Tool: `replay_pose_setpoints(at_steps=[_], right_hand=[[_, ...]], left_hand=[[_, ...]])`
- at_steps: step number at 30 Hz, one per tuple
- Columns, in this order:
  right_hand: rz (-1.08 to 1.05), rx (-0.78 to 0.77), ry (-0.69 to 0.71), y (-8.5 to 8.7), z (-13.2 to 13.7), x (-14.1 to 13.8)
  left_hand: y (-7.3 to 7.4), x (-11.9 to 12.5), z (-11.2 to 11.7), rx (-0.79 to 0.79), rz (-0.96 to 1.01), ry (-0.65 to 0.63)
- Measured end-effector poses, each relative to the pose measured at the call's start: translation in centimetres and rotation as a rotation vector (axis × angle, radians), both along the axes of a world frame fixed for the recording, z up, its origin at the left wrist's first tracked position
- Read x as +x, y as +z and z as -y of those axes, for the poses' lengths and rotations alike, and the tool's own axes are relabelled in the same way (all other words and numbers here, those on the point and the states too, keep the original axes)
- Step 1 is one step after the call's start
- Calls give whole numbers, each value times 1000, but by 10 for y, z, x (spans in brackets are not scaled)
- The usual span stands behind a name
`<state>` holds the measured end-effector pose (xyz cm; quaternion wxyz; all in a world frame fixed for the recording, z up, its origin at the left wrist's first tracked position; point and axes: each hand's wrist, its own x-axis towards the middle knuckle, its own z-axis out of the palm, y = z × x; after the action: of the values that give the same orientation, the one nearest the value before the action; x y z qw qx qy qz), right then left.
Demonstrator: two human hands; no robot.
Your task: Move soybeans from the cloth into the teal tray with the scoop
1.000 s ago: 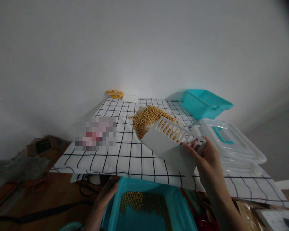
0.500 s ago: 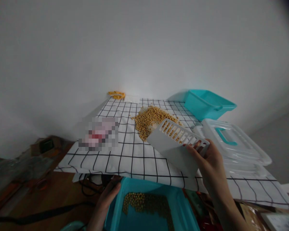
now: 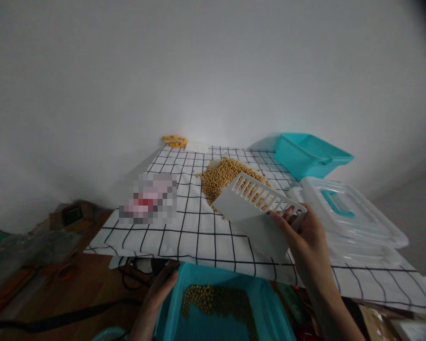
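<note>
My right hand (image 3: 301, 232) is closed on the slotted end of a white plastic scoop (image 3: 255, 215), which slants down over the checked tablecloth (image 3: 195, 227). The scoop's front edge lies just at the near side of a heap of yellow beans (image 3: 223, 175) on the cloth. My left hand (image 3: 159, 291) grips the left rim of a teal bin (image 3: 266, 308) held below the table's front edge. Inside this bin lies a layer of the same beans (image 3: 213, 300).
A second teal bin (image 3: 310, 158) stands at the back right against the wall. A clear lidded box (image 3: 348, 213) with a teal handle sits right of the scoop. A blurred pink object (image 3: 147, 198) lies on the left. Orange items (image 3: 173, 140) rest at the back edge. Cables lie on the brown floor.
The view has drifted a little to the left, so everything sits slightly further right. The scoop has edged closer to the bean heap. My left hand has kept its hold on the bin.
</note>
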<state>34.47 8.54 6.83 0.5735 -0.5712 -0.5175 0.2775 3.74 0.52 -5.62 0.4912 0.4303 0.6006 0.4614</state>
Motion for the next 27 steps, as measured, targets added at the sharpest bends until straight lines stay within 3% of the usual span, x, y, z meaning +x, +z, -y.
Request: replay_pose_setpoints(at_steps=[2,6,10,16,24,27], right_hand=[[10,-2,5,-1,0,0],[14,-6,4,-3,-1,1],[8,9,-20,-5,-3,-1],[37,27,-22,-2,-1,-5],[33,30,-4,0,0,-10],[38,25,7,-2,0,-10]], left_hand=[[-11,-8,-5,-49,-3,-38],[-19,-11,-5,-62,5,33],[-18,-8,-3,-75,16,86],[-17,-8,-3,-65,12,44],[-27,-8,-7,-68,61,59],[-15,-8,-9,-97,79,34]])
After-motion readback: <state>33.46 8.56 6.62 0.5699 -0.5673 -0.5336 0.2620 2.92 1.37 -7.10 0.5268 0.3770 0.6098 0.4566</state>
